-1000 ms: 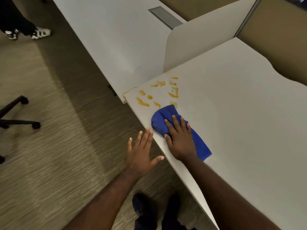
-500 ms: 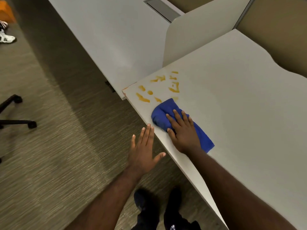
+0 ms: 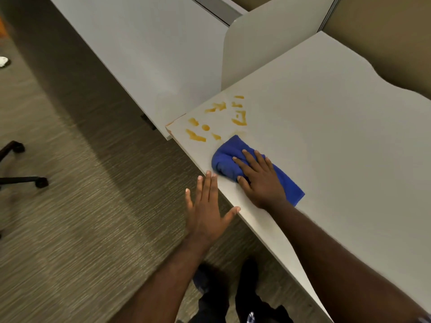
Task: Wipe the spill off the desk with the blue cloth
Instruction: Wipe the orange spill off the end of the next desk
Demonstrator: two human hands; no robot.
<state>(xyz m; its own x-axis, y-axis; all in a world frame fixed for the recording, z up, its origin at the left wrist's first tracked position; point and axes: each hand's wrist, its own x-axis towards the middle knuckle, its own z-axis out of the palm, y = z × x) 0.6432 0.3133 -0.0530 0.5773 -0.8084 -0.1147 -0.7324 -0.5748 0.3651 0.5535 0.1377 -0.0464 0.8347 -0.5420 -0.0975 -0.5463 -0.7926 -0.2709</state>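
The blue cloth (image 3: pixel 229 157) lies bunched on the white desk (image 3: pixel 338 141) near its left corner. My right hand (image 3: pixel 258 178) presses flat on the cloth, fingers spread over it. Orange streaks and dots of the spill (image 3: pixel 218 121) mark the desk just beyond the cloth, toward the corner; the cloth's far end touches the nearest faint smear. My left hand (image 3: pixel 207 210) hovers open beside the desk's front edge, over the floor, holding nothing.
A second white desk (image 3: pixel 144 47) and a white divider panel (image 3: pixel 268 38) stand beyond the corner. A chair base (image 3: pixel 23 178) sits on the carpet at left. My shoes (image 3: pixel 233 283) show below the desk edge.
The view has shifted slightly. My right hand has kept the cloth just short of the spill, and one smear near the cloth has faded. My left hand stays open by the edge.
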